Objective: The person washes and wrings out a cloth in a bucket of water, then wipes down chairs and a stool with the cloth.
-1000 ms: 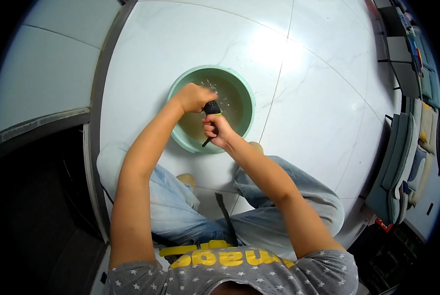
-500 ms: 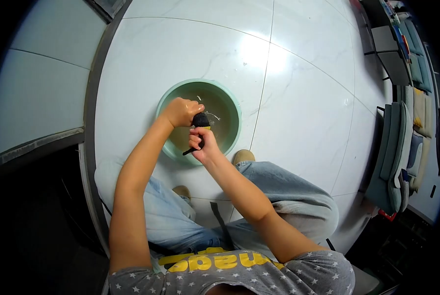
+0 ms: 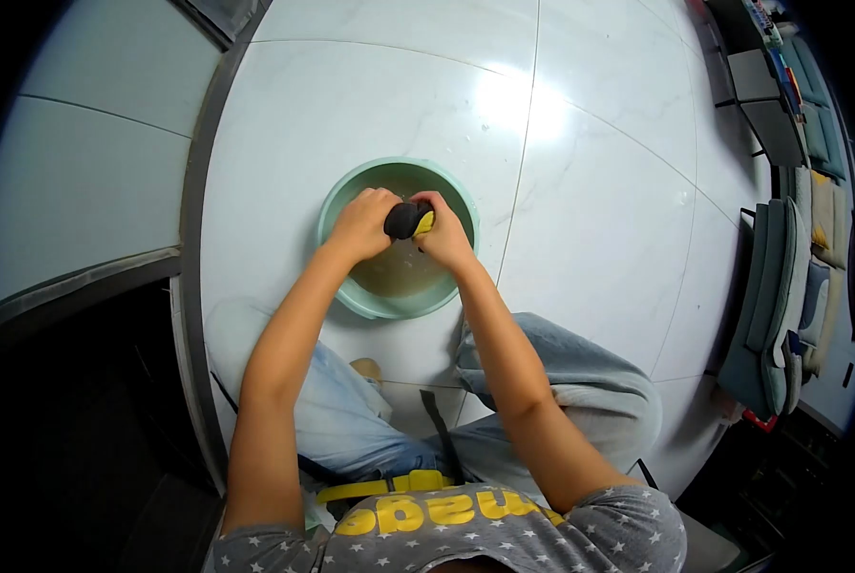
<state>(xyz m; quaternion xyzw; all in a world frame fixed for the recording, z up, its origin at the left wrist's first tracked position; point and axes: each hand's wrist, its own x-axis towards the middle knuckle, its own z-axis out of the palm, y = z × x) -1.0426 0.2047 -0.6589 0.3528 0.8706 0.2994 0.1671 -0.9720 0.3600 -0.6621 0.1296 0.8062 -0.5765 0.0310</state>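
Between my hands, over a pale green basin of cloudy water, is a black item with a yellow band. Its exact kind I cannot make out. My left hand is closed against its dark left end, fingers curled and partly hidden. My right hand grips the yellow-banded end, thumb and fingers wrapped round it. The item lies roughly level above the water.
The basin stands on a white tiled floor, in front of my bent legs in jeans. A dark door frame runs along the left. Sofas with cushions are at the far right.
My right hand has moved up and to the right, from below the item to its right side. The item has turned from upright to roughly level, and the splashing has lessened.
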